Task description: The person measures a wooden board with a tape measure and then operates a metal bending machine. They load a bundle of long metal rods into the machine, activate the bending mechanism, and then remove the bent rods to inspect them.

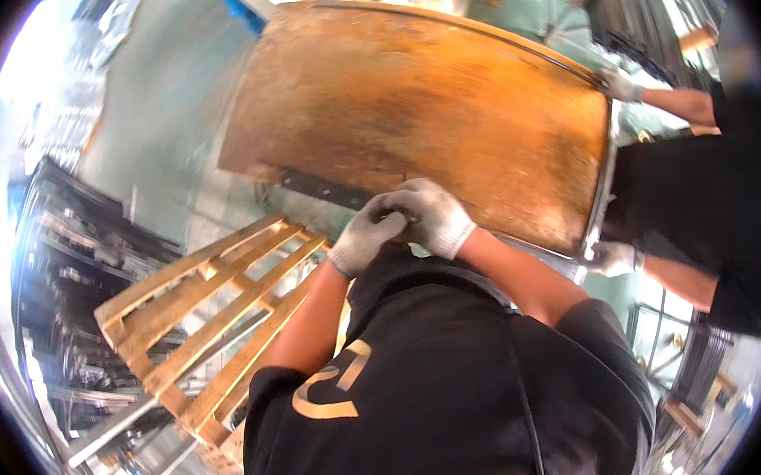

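Note:
My left hand (367, 238) and my right hand (432, 218), both in pale knitted gloves, meet in front of my body. They are beside the near edge of a worn, rust-brown tabletop (424, 102). The fingers of both are curled and pressed close together, and whatever lies between them is hidden. Just beyond my left hand a dark flat strip with holes (324, 189) runs along the table's near edge. At the table's right end, another person's gloved hands (621, 86) grip the two corners, where a thin dark rail (553, 56) follows the edge.
A wooden pallet (217, 293) leans at my left. Beyond it, stacks of dark frames (91, 258) stand on a rack. The co-worker in a black shirt (688, 216) stands close on the right. More dark lengths (634, 17) are stacked at the upper right.

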### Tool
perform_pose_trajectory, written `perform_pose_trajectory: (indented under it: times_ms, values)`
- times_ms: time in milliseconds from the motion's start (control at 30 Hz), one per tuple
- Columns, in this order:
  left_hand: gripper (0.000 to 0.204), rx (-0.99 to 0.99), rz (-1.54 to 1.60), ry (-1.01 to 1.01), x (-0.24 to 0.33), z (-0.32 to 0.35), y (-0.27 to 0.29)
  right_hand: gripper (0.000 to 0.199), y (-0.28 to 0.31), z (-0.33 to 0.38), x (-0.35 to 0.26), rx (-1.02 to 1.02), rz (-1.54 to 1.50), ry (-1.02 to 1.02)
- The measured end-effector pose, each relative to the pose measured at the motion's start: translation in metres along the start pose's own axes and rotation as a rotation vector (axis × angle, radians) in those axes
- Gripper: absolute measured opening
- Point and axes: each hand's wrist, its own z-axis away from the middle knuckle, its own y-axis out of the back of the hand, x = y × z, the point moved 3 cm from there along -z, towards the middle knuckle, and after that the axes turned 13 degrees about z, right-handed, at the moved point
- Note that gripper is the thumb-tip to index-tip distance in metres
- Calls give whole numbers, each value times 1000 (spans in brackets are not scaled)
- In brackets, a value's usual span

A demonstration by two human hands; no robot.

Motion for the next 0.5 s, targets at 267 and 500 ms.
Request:
perform_pose_trajectory:
  times_ms: [267,500]
  values:
    - [62,78,-150,-43,7,8,66,46,-51,-25,-3,-289,-425,-614]
    - [62,125,-646,-38,61,36,133,30,-112,-91,-20,-397,-547,-747]
